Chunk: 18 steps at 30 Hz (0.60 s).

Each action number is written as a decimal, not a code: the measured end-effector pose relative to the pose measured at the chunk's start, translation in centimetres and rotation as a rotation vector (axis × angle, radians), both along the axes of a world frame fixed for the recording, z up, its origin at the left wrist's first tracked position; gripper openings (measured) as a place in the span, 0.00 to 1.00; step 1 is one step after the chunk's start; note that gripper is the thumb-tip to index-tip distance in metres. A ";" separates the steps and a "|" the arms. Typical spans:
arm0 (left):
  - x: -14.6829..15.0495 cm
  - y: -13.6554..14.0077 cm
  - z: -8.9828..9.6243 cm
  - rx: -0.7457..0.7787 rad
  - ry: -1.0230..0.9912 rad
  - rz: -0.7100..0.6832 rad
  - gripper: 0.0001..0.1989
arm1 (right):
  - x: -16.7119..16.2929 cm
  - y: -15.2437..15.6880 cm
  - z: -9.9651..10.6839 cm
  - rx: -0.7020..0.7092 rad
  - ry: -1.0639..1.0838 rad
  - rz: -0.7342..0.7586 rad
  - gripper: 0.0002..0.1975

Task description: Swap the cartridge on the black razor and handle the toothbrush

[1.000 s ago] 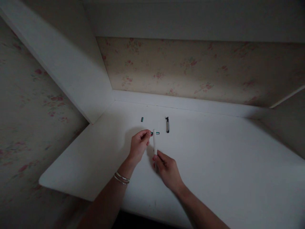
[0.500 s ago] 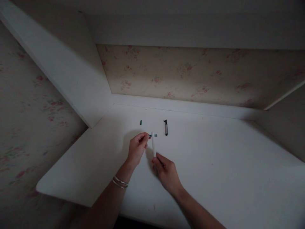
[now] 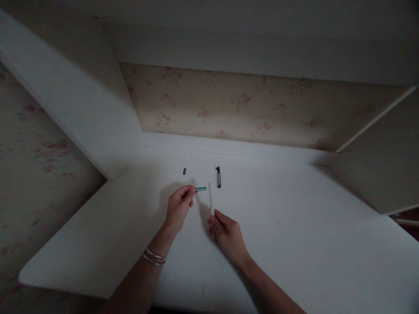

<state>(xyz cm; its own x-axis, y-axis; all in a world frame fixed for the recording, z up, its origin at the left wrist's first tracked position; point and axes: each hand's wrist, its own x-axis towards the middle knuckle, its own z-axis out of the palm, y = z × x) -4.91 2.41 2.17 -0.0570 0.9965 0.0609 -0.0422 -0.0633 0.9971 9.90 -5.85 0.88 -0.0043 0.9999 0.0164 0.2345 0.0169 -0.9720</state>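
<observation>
Left hand (image 3: 178, 207): thumb and fingers pinched together on the left end of the strip (image 3: 200, 189).
Strip: slim and straight-edged, teal with a darker border; it points right from the fingertips, its free end just beside the stick (image 3: 210, 197), a narrow gap between them in view.
Right hand (image 3: 227, 233): thumb and fingers closed round the near part of the stick.
Stick: white, straight and slender, its free end toward the far side; its material I cannot tell.
Small piece (image 3: 184, 171): a short green-and-dark oblong, lying beyond the left hand.
Tool (image 3: 219, 178): narrow, black with a grey middle and an uneven far end; lies beyond the stick, to the right of the small piece.
Bench (image 3: 294, 218): white, flat and smooth, with a few faint marks and a rounded near left corner.
Bangles (image 3: 154, 257): thin, shiny rings round the left wrist.
Wallpaper (image 3: 225, 102): cream with pink flower clusters, on the far wall and at the left.
Panel (image 3: 72, 87): plain, pale board standing at the left of the bench.
</observation>
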 end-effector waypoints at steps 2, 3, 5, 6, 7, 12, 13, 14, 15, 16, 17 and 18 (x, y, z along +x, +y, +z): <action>-0.1 0.1 -0.2 -0.010 0.011 0.004 0.17 | 1.4 0.3 -0.2 0.000 -0.007 -0.056 0.17; -0.1 0.1 -0.3 -0.014 0.016 0.003 0.17 | 2.4 0.5 -0.2 0.008 -0.033 -0.094 0.18; -0.1 0.2 -0.3 -0.020 0.020 0.001 0.18 | 4.9 1.3 -0.2 0.028 -0.135 -0.185 0.23; -0.1 0.2 -0.4 -0.022 0.017 -0.003 0.18 | 6.5 1.7 -0.2 0.031 -0.209 -0.230 0.25; -0.1 0.2 -0.3 -0.024 0.013 -0.006 0.18 | 8.1 2.3 -0.2 0.034 -0.304 -0.274 0.25; 0.2 0.0 -0.3 -0.016 -0.009 -0.026 0.18 | 16.1 5.2 -0.3 0.029 -0.834 -0.452 0.21; 0.2 0.0 -0.3 -0.016 -0.010 -0.030 0.18 | 17.2 5.7 -0.4 0.026 -0.878 -0.471 0.20; 0.2 0.0 -0.3 -0.019 -0.009 -0.034 0.18 | 18.1 6.1 -0.5 0.019 -0.912 -0.484 0.19; 0.2 0.0 -0.3 -0.023 -0.008 -0.037 0.18 | 18.8 6.5 -0.7 0.010 -0.948 -0.495 0.18; 0.2 0.0 -0.3 -0.027 -0.005 -0.040 0.18 | 19.3 6.8 -0.8 -0.001 -0.984 -0.503 0.17; 0.2 -0.1 -0.3 -0.030 -0.001 -0.042 0.18 | 19.7 7.0 -0.9 -0.013 -1.016 -0.509 0.17; 0.2 -0.1 -0.3 -0.033 0.004 -0.043 0.18 | 20.0 7.3 -1.0 -0.024 -1.044 -0.514 0.16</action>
<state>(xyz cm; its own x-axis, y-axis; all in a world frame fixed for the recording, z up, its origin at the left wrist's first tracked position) -4.70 2.35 1.83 -0.0140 0.9995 0.0285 -0.0401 -0.0291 0.9988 29.92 1.43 -0.16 0.4013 0.8878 0.2254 0.8954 -0.3285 -0.3005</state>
